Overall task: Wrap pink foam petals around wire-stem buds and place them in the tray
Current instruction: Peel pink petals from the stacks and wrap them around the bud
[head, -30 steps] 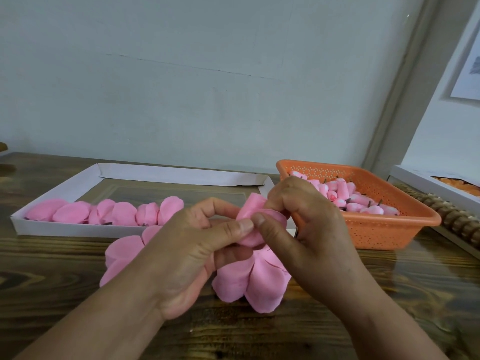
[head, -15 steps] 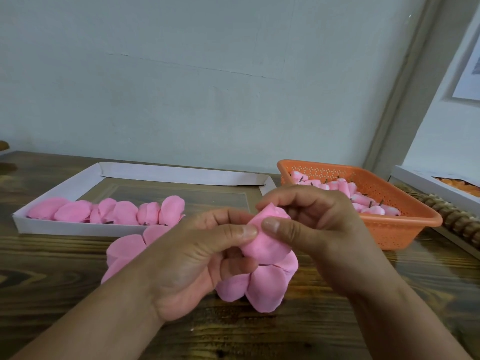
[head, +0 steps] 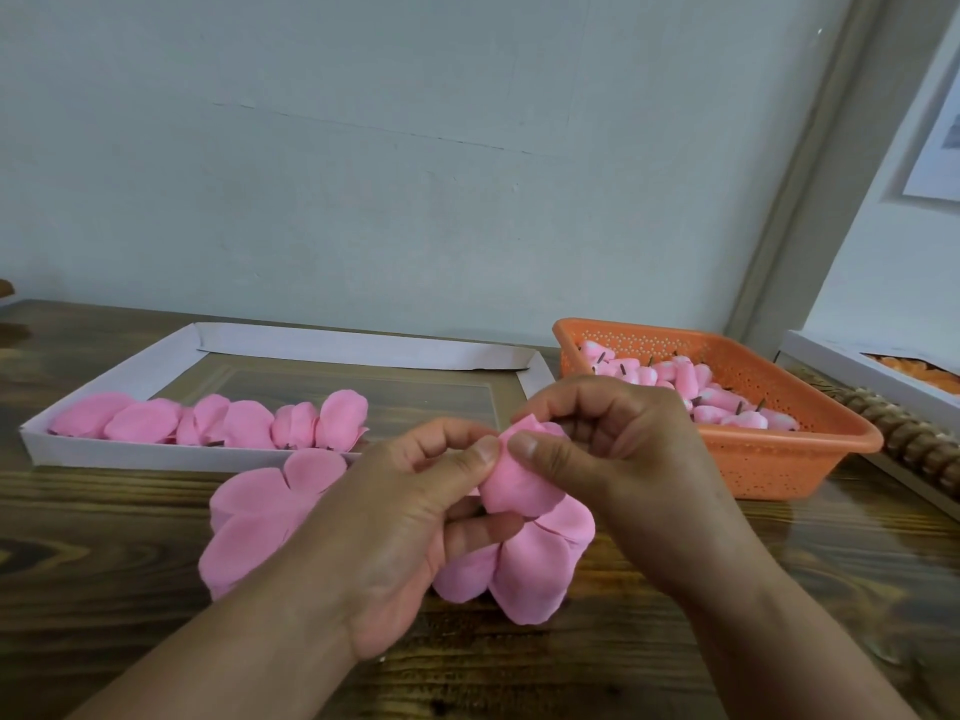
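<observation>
Both hands meet above the wooden table's middle on one pink foam petal (head: 519,483) folded around a bud that stays hidden inside it. My left hand (head: 410,517) pinches its left side with thumb and fingers. My right hand (head: 618,459) presses the right side with thumb and curled fingers. Loose pink petals (head: 524,574) lie on the table under the hands, and more petals (head: 254,517) lie to the left. The white cardboard tray (head: 130,454) at the back left holds a row of wrapped pink flowers (head: 223,420).
An orange perforated basket (head: 779,459) at the right holds several pink buds with short wire stems (head: 727,407). A white box with orange pieces (head: 883,376) and a wooden beaded strip (head: 904,439) sit at the far right. A pale wall rises behind the table.
The petal has been pulled tighter around the bud. My right hand has dropped from above the petal to its right side, thumb now pressing it opposite my left thumb.
</observation>
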`<action>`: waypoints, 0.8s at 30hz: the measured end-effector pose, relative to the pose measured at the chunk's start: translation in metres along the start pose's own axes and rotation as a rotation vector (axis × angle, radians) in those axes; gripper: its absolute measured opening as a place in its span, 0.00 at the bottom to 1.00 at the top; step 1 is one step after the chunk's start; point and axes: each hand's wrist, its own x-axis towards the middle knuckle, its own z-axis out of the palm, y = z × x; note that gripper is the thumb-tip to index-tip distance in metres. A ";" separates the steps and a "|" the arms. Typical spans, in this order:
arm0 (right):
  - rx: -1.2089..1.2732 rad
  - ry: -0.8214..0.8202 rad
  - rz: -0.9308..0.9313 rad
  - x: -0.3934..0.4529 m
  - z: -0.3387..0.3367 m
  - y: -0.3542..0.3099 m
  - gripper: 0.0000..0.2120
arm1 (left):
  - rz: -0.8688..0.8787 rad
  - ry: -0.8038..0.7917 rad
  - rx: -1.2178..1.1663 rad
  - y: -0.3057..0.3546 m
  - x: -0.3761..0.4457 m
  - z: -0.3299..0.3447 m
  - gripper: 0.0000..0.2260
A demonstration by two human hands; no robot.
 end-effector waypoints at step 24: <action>-0.336 0.114 -0.458 -0.003 -0.002 -0.004 0.12 | -0.135 -0.028 -0.424 0.014 0.005 -0.006 0.11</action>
